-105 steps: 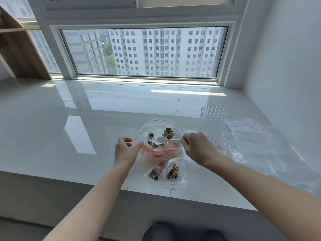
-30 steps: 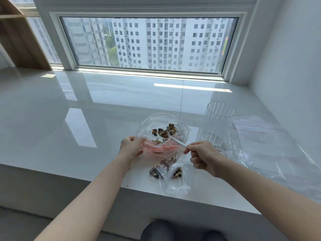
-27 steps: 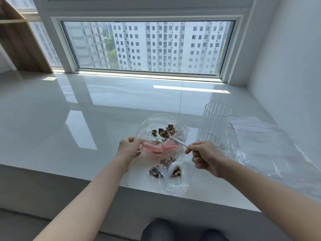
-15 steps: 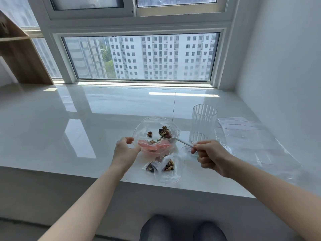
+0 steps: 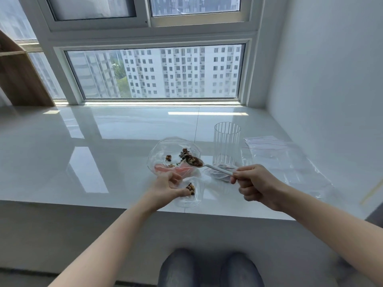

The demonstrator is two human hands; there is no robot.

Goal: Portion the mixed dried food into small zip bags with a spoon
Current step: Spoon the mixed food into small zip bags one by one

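**Loaded spoon held over the bowl's rim**

White, glossy windowsill stone (image 5: 107,154) runs wide beneath a window (image 5: 155,73) that looks onto high-rise blocks, with a white wall on the right and a wooden shelf unit (image 5: 18,79) at the far left.

On the sill stands a clear plastic bowl (image 5: 163,150) with a pinkish bottom, and a few pieces of mixed dried food (image 5: 169,157) lie scattered in it. The right hand (image 5: 256,186) is curled round the handle end of a white plastic spoon (image 5: 211,167). The spoon's long axis runs from that hand up and to the left, its bowl end pointing at the clear bowl and sitting over the bowl's right rim, heaped with brown and dark pieces.

The left hand (image 5: 169,188) grips a small zip bag (image 5: 193,193) just in front of the bowl, thumb and fingers pinching the film; nuts show inside the bag beside the fingertips.

A ribbed clear cup (image 5: 227,141) stands upright to the right of the bowl. Another small bag (image 5: 219,172) lies flat at its foot, under the spoon's handle. Large clear zip bags (image 5: 284,160) are spread further right. Knees in jeans (image 5: 207,268) show below the sill edge.
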